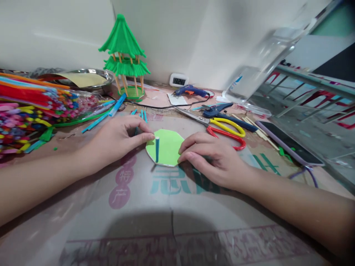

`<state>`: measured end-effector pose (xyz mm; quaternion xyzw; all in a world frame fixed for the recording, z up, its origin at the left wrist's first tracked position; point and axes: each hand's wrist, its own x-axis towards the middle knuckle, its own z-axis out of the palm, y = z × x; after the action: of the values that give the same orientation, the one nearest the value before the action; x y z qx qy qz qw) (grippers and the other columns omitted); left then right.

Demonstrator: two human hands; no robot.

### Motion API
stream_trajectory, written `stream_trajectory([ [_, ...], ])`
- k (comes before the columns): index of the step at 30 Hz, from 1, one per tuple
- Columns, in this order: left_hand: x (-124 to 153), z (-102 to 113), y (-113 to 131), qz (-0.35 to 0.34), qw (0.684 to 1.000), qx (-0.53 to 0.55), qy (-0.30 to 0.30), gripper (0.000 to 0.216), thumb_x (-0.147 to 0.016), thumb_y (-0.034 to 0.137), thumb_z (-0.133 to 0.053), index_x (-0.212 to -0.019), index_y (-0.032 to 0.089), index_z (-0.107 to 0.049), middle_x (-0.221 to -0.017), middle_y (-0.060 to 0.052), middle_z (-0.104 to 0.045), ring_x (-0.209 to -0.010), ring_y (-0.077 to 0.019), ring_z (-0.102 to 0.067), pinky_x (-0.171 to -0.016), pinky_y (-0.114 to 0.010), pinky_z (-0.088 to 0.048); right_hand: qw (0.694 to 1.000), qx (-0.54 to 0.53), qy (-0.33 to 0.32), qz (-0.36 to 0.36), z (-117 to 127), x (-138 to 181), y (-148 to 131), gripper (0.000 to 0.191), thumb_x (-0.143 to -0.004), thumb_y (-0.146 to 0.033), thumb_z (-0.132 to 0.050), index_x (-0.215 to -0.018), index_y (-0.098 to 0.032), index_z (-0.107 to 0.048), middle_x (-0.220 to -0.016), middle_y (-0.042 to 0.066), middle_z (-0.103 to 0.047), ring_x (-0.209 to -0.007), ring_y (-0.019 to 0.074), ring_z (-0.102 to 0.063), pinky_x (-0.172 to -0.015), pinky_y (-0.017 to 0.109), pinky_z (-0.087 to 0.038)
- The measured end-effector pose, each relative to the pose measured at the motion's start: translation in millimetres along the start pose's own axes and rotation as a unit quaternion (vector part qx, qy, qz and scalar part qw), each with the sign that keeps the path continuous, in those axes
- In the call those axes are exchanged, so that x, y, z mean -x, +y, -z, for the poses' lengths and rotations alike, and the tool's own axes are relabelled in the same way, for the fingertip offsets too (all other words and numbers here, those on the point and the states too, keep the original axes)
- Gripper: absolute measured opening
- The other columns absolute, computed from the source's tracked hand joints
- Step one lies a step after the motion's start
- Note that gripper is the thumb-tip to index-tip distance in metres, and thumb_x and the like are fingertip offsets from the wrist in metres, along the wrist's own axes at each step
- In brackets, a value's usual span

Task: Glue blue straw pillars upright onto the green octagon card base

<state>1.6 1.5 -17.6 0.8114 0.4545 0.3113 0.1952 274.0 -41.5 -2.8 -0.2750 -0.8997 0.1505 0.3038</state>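
A light green card with cut corners (pixel 168 146) lies in front of me, its edge pale. One short blue stick (pixel 157 149) stands upright on it near the front left edge. My left hand (pixel 119 138) has thumb and forefinger closed on the card's left edge, close to the stick's top. On the opposite side, my right hand (pixel 212 159) grips the card's right edge between bent fingers and thumb. Behind the left hand lie several short blue sticks (pixel 142 115), partly hidden by it.
A green-roofed pagoda model (pixel 122 40) stands at the back, near a metal bowl (pixel 109 79). Pipe cleaners and pompoms (pixel 33 111) crowd the left. Further right are a glue gun (pixel 191 90), scissors (pixel 226 127), blue-handled cutters (pixel 222 111), a phone (pixel 288 142) and a clear plastic container (pixel 257 70).
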Motion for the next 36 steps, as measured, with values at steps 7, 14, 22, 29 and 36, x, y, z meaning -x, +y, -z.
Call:
stream_trajectory([
  [7,0.4,-2.4,-0.8,-0.024,0.999,-0.02,-0.027,0.019,-0.09,0.044,-0.069,-0.083,0.026,-0.073,-0.086,0.001,-0.073,-0.082,-0.018,-0.064,-0.074,-0.029,-0.046,0.998,0.008,-0.063,0.014,4.3,7.3,6.6,0.024,-0.103,-0.024,-0.056,-0.105,-0.02,-0.079,-0.105,0.011,-0.072,-0.096,0.0185,-0.069,-0.086,0.033,-0.058],
  [14,-0.7,1.7,8.0,-0.041,0.997,-0.045,-0.047,0.017,-0.095,0.035,-0.067,-0.085,0.023,-0.073,-0.09,0.003,-0.073,-0.085,-0.0142,-0.062,-0.078,-0.027,-0.044,0.992,0.041,-0.108,0.052,10.7,11.5,10.1,0.026,-0.104,-0.027,-0.054,-0.118,-0.023,-0.075,-0.113,0.012,-0.072,-0.101,0.0224,-0.068,-0.089,0.037,-0.059],
  [22,1.1,1.3,-2.1,-0.055,0.996,-0.057,-0.051,0.015,-0.097,0.039,-0.068,-0.091,0.026,-0.074,-0.097,0.004,-0.072,-0.092,-0.0144,-0.063,-0.082,-0.027,-0.046,0.988,0.07,-0.12,0.068,13.6,11.5,9.2,0.028,-0.105,-0.031,-0.051,-0.116,-0.023,-0.076,-0.109,0.012,-0.075,-0.1,0.024,-0.07,-0.093,0.037,-0.06],
  [29,0.6,1.8,-0.9,-0.063,0.996,-0.048,-0.05,0.016,-0.096,0.04,-0.068,-0.09,0.026,-0.074,-0.097,0.002,-0.073,-0.095,-0.0167,-0.064,-0.086,-0.03,-0.047,0.988,0.07,-0.125,0.057,15.2,7.3,4.6,0.024,-0.103,-0.028,-0.054,-0.105,-0.023,-0.077,-0.103,0.011,-0.076,-0.096,0.0236,-0.072,-0.09,0.034,-0.061],
  [36,1.4,-2.2,-5.8,-0.097,0.994,-0.055,-0.018,0.012,-0.096,0.039,-0.068,-0.091,0.03,-0.073,-0.094,0.007,-0.071,-0.094,-0.0135,-0.065,-0.083,-0.027,-0.049,0.979,0.085,-0.173,0.065,14.3,8.7,2.9,0.036,-0.109,-0.026,-0.041,-0.11,-0.016,-0.075,-0.107,0.011,-0.074,-0.101,0.0205,-0.067,-0.097,0.034,-0.055],
])
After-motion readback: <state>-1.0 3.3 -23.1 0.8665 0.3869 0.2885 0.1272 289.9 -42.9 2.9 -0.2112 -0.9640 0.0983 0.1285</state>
